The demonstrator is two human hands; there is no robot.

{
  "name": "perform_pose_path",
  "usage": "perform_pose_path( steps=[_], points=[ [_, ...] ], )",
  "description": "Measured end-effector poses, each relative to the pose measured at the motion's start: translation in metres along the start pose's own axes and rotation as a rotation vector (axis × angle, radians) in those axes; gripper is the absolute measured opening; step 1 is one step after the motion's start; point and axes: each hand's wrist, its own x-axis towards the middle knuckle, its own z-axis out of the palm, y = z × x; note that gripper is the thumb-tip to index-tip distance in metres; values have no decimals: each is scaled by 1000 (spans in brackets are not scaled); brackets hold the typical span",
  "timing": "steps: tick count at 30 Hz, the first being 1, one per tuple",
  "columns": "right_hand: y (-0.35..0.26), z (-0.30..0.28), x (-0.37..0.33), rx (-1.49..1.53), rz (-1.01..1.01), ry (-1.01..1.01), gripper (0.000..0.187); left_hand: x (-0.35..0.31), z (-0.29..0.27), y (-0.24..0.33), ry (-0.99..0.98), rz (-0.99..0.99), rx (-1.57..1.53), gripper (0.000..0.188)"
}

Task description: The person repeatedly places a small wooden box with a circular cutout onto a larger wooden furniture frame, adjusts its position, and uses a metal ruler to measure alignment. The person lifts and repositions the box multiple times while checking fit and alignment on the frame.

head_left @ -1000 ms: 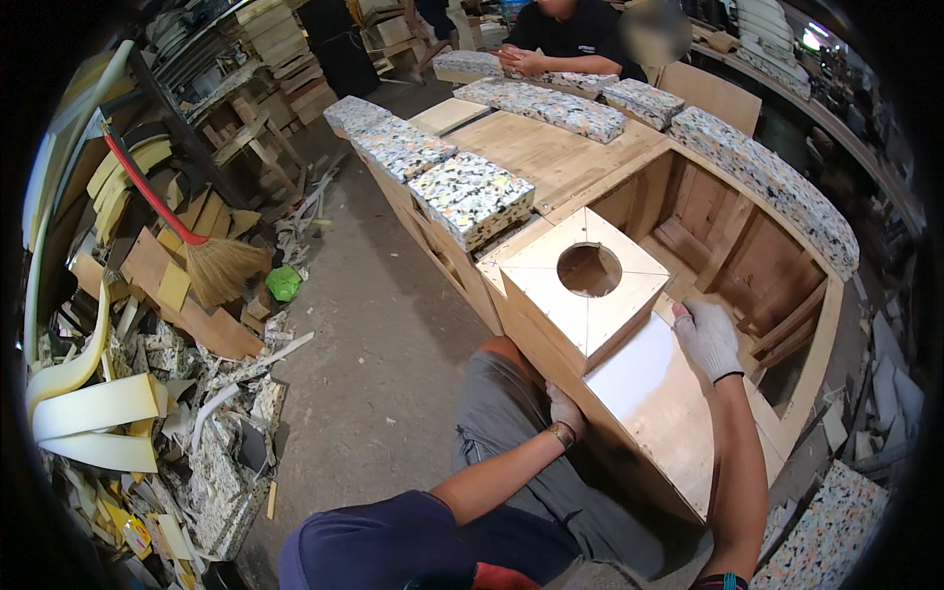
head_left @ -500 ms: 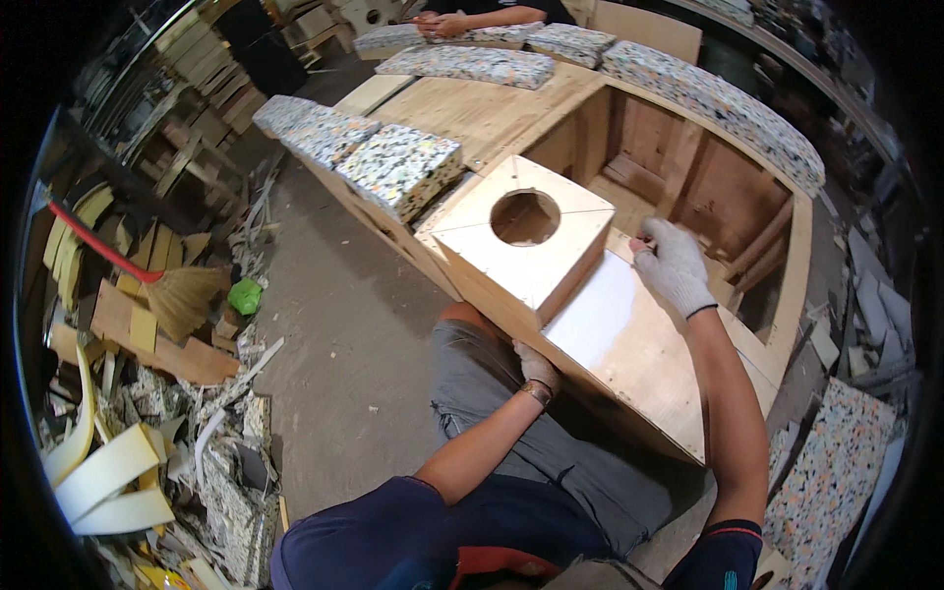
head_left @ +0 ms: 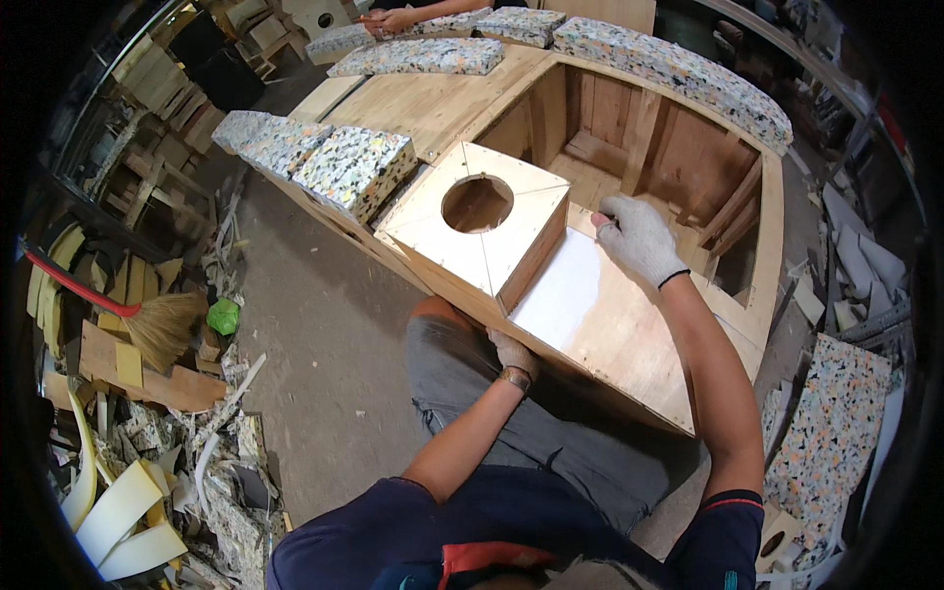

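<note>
A square wooden box (head_left: pixel 526 258) with a round hole in its top sits on a pale plywood board (head_left: pixel 629 344). White coating (head_left: pixel 559 295) covers part of the board beside it. My right hand (head_left: pixel 641 241), in a pale knitted glove, hovers over the board's far edge, thumb and fingers drawn together. Whatever may be between the fingertips is too small to make out. Low at the board's near side, below the box, my gloved left hand (head_left: pixel 513 352) rests against the wooden side, its fingers mostly hidden.
Behind the board a large wooden frame (head_left: pixel 772 251) surrounds an open compartment. Speckled foam blocks (head_left: pixel 359 167) line its rim. Another person's hands (head_left: pixel 388 22) show at the far side. Foam scraps (head_left: pixel 128 511) and a straw broom (head_left: pixel 162 329) lie to the left.
The whole scene has shifted left and slightly up in the picture. Both hands keep about the same places against the wood, the right one still near the box.
</note>
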Motion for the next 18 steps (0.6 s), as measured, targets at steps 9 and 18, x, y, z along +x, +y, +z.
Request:
perform_pose_path(
  steps=[9, 18],
  points=[
    [-29, -3, 6, 135, -48, 29, 25, -12, 39, 3, -41, 120, 1011, 81],
    [-31, -3, 6, 130, -5, -6, 24, 21, -1, 18, -171, 176, 886, 73]
  ],
)
